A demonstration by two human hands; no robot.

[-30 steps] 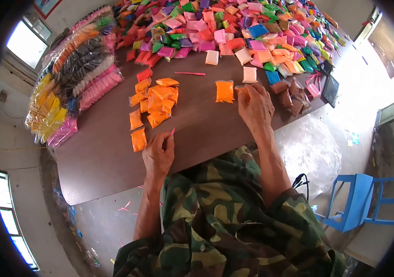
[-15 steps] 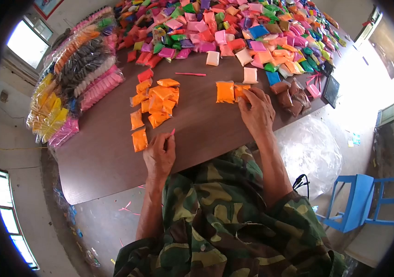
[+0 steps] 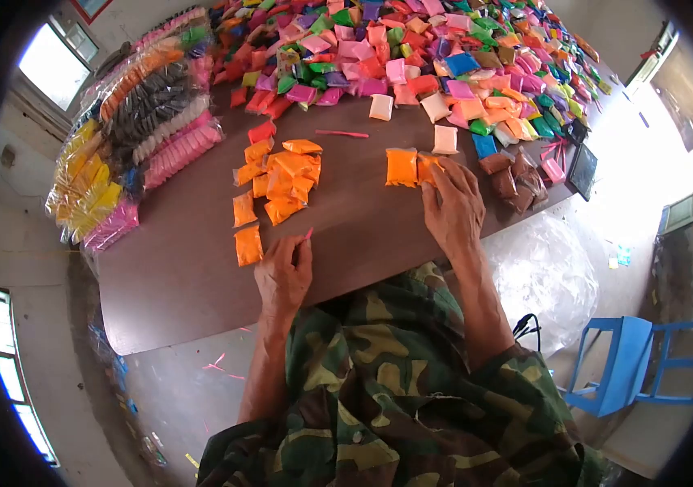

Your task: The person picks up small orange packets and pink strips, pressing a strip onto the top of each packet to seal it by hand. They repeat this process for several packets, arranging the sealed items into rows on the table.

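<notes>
Orange packet (image 3: 426,168) lies partly hidden under my curled right hand (image 3: 454,209). My left hand (image 3: 283,273) pinches a pink strip (image 3: 308,234) over the brown table (image 3: 184,276).

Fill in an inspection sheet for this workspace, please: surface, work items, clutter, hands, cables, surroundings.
Surface: brown table, glare at its near-left corner.
Work items: orange cluster at left; orange packet beside a partly covered packet.
Clutter: mixed-colour pile along the far side; brown packets at right.
Hands: left hand pinches a pink strip; right hand has fingertips at the partly covered packet, grip unclear.
Cables: black cord near the right sleeve.
Surroundings: blue chair at right, clear plastic below the table edge.
</notes>
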